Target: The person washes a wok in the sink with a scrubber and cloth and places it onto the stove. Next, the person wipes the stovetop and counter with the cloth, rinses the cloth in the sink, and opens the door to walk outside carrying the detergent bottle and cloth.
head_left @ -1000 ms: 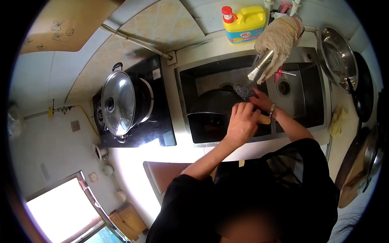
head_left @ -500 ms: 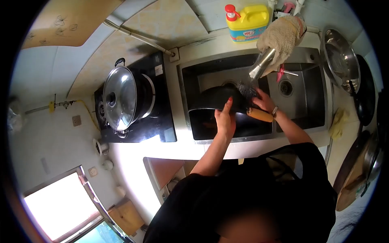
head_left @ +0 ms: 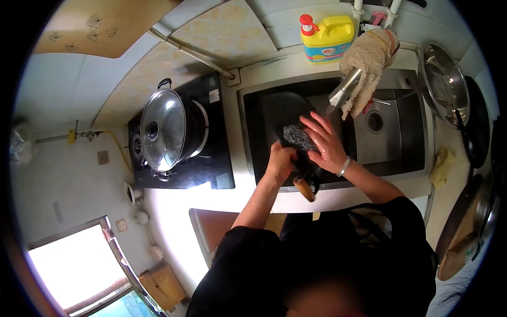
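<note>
A black wok with a wooden handle is tilted over the left basin of the sink, its handle toward my body. My left hand is closed on the wok's near left edge. My right hand, with a bracelet at the wrist, has a grey steel wool scourer under its outstretched fingers and thumb, against the inside of the wok. The metal faucet, wrapped in a beige towel, is just above my right hand.
A lidded pot stands on the black stove to the left. Behind the sink is a yellow detergent jug. A steel basin and dark pans line the right side, near a yellowish cloth.
The wok has turned, so its handle now points toward me and its inside shows. My left hand has shifted left and nearer. My right hand has brought the scourer from under the faucet onto the wok.
</note>
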